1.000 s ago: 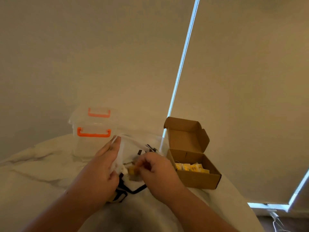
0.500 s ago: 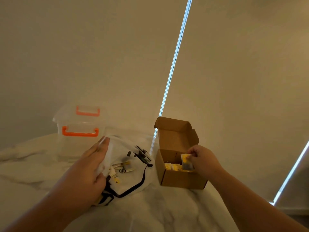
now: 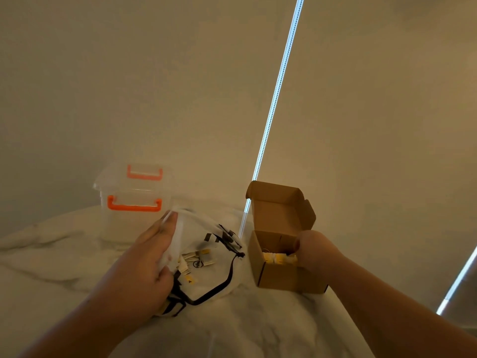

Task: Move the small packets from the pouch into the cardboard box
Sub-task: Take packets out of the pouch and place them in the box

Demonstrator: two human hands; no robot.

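Note:
A clear pouch [image 3: 219,275] with black trim lies on the marble table, and my left hand [image 3: 147,264] grips its left edge and holds its mouth up. Several small white and yellow packets [image 3: 196,259] lie inside it. To its right stands the open brown cardboard box [image 3: 281,279] with its lid flap up and several yellow packets [image 3: 277,258] inside. My right hand [image 3: 316,251] is at the box's right rim with its fingers curled down into the box. The fingertips are hidden, so I cannot see whether they hold a packet.
A clear plastic container [image 3: 134,202] with orange handles stands behind the pouch at the back left. The marble table [image 3: 232,329] curves away on the right just past the box. Closed window blinds [image 3: 129,86] fill the background.
My right hand took a packet out of the pouch, carried it right over the box, and has now sunk into the box. My left hand kept its hold on the pouch.

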